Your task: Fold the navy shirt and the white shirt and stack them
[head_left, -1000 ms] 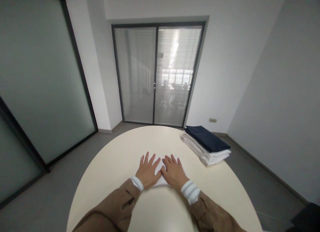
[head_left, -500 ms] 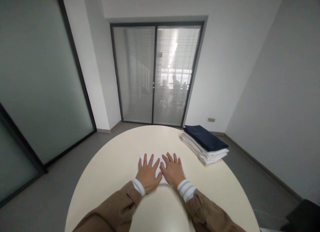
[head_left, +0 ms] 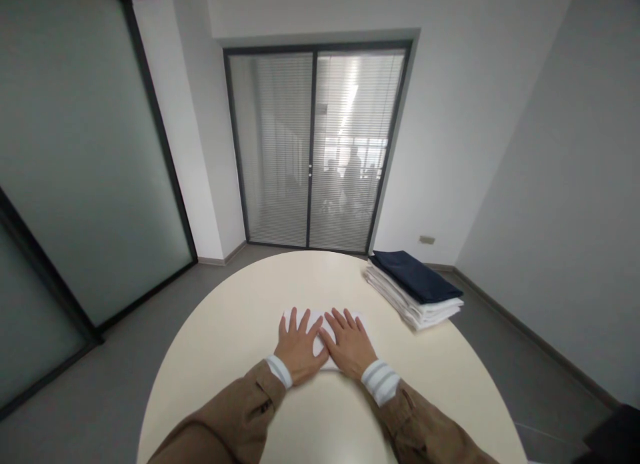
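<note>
A folded white cloth (head_left: 319, 345) lies flat on the round cream table (head_left: 225, 337), mostly covered by my hands. My left hand (head_left: 300, 351) presses on its left half, palm down with the fingers spread. On the right half rests my right hand (head_left: 349, 344), flat too, its fingers apart. The two thumbs meet or nearly meet over the middle of the cloth. Neither hand grips anything.
At the table's far right edge sits a stack of folded white cloths (head_left: 400, 303) with a folded navy cloth (head_left: 417, 277) on top. Beyond the table stand glass doors with blinds (head_left: 280, 151). A dark object (head_left: 615, 437) shows at the lower right.
My right hand has shifted slightly to the right on the cloth, its fingers a little more tilted. My left hand stays nearly in place. The whole view has drifted slightly.
</note>
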The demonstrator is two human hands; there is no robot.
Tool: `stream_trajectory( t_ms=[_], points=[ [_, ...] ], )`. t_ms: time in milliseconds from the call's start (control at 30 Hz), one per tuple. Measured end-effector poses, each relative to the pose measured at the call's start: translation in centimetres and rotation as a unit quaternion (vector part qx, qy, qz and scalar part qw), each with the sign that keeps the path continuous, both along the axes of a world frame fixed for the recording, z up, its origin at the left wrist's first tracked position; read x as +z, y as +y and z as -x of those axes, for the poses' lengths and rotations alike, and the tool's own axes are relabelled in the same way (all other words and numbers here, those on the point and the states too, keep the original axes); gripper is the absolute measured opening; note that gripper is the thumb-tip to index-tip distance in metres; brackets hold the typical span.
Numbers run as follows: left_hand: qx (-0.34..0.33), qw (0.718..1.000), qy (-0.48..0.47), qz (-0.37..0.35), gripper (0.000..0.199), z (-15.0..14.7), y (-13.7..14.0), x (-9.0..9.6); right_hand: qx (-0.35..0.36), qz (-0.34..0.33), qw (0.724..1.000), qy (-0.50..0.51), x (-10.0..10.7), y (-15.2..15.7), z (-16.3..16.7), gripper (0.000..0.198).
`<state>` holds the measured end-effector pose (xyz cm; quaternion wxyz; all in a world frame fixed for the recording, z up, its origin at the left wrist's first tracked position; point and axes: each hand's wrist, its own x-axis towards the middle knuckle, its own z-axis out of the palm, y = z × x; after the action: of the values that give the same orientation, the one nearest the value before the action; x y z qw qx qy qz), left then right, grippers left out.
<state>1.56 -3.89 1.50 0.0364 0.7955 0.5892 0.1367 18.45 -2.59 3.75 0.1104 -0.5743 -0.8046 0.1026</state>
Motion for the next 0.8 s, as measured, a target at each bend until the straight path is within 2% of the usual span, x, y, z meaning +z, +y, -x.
stream_trajectory(
  t_ms=[200, 400, 467, 533, 633, 800],
  points=[
    [0.034, 0.999, -0.005, 0.008, 0.071, 0.6, 0.5, 0.1, -0.074, 0.010, 0.997, -0.021, -0.9, 1.3, -0.9, 0.079],
    [0.040, 0.999, 0.009, 0.002, 0.071, 0.5, 0.6, 0.5, -0.089, -0.021, 0.996, -0.023, -0.6, 1.0, -0.9, 0.077],
    [0.044, 0.999, 0.010, 0.009, 0.068, 0.4, 0.6, 0.4, -0.070, -0.051, 0.996, -0.020, -0.1, 0.4, -0.6, 0.072],
    [0.046, 0.999, 0.010, 0.014, 0.062, 0.4, 0.7, 0.3, -0.019, -0.077, 0.997, -0.015, 0.2, -0.4, -0.3, 0.068],
    [0.045, 0.999, 0.016, 0.014, 0.054, 0.5, 0.9, 0.2, 0.042, -0.059, 0.997, -0.010, 0.2, -1.1, 0.0, 0.068],
    [0.040, 0.999, 0.015, -0.002, 0.049, 0.8, 1.3, 0.0, 0.033, -0.030, 0.999, -0.018, -0.4, -0.9, 0.1, 0.073]
  ],
)
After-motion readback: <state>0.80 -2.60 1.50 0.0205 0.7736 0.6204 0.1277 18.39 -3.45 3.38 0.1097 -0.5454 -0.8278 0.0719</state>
